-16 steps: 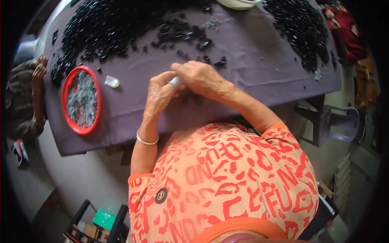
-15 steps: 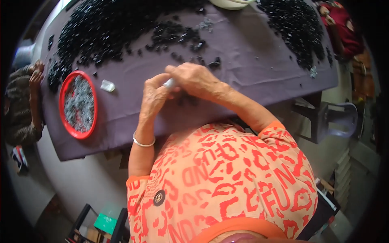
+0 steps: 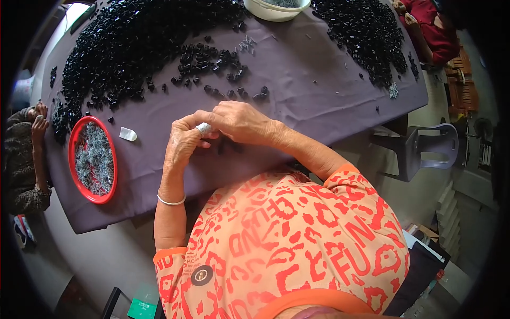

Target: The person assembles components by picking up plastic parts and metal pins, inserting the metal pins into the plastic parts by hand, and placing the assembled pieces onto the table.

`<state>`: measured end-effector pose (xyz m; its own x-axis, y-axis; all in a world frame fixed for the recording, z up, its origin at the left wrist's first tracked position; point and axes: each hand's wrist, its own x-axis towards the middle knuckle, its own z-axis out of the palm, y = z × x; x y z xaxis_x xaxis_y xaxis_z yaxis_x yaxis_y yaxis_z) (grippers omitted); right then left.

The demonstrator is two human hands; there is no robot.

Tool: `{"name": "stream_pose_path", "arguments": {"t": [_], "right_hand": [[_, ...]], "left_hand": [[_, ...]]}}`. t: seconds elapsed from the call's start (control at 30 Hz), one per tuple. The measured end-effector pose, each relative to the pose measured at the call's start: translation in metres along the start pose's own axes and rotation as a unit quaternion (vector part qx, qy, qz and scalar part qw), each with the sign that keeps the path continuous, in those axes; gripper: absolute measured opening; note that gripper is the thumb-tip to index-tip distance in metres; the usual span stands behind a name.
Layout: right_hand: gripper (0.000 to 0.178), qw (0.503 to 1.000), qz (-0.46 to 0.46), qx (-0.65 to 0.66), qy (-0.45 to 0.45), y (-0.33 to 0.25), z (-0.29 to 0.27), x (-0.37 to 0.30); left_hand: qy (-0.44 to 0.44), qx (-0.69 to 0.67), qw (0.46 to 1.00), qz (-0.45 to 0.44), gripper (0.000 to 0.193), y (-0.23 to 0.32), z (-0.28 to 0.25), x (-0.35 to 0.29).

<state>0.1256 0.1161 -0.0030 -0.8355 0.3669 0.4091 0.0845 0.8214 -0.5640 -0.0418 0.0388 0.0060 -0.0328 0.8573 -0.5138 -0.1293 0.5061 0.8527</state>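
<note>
Small black pieces (image 3: 143,53) lie heaped at the far left of a purple-grey covered table (image 3: 297,69). At its near side, the left hand (image 3: 183,141) and right hand (image 3: 241,122) meet, fingers bent close together; I cannot tell what, if anything, they grip. To their left are a white cap-like piece (image 3: 128,134) and a red oval basket (image 3: 98,200) of grey bits (image 3: 94,159).

Lg red cap. ltrs (image 3: 355,260) on peach shirt (image 3: 297,239), sm red print (image 3: 190,262) nr its round dk badge (image 3: 202,275).
</note>
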Motion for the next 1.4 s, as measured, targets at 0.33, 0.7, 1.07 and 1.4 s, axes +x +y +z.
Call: {"name": "stream_pose_path", "arguments": {"t": [0.33, 0.7, 1.07, 1.4], "right_hand": [[0.030, 0.996, 0.058, -0.009, 0.064, -0.013, 0.007, 0.010], [0.016, 0.975, 0.135, 0.052, 0.168, 0.011, -0.021, 0.002], [0.020, 0.984, 0.157, -0.078, -0.003, -0.017, -0.007, 0.003], [0.015, 0.979, 0.156, -0.132, -0.006, -0.018, 0.011, -0.003]], "left_hand": [[0.031, -0.045, 0.998, 0.029, 0.020, -0.008, 0.005, -0.003], [0.100, -0.052, 0.993, 0.025, 0.026, -0.007, 0.015, -0.008], [0.184, -0.138, 0.970, 0.075, 0.019, -0.020, 0.011, -0.006], [0.157, -0.073, 0.981, 0.090, 0.015, -0.016, 0.016, -0.010]]}}
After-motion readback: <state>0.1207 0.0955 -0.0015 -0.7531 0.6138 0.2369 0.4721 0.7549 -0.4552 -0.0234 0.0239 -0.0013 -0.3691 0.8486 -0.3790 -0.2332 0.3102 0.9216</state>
